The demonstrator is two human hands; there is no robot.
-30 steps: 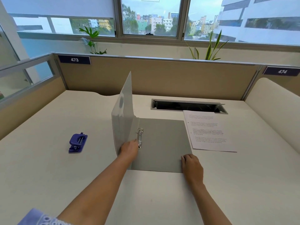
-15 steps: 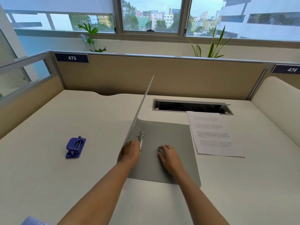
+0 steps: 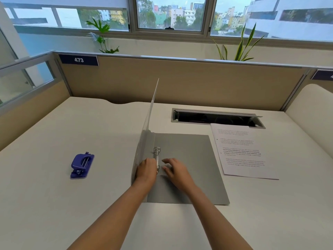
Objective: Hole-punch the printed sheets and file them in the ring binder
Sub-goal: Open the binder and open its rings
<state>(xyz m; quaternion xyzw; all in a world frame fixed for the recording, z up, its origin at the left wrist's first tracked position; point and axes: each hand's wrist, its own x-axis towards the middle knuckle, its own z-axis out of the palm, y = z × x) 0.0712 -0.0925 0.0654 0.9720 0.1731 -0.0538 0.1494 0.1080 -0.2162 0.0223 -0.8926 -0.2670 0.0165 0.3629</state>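
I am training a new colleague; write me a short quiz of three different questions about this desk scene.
1. True or false: the hole punch lies to the right of the ring binder.
2. Which hand holds the binder's front cover up: A) left hand B) right hand?
3. Fill in: the printed sheets lie on the desk, to the ____ of the binder.

Key: 1 false; 2 A; 3 right.

upright cover [image 3: 146, 134] beside rings [image 3: 157, 156]

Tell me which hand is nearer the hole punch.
Left. The left hand grips the binder cover, right of the hole punch; the right hand is farther right, past the rings.
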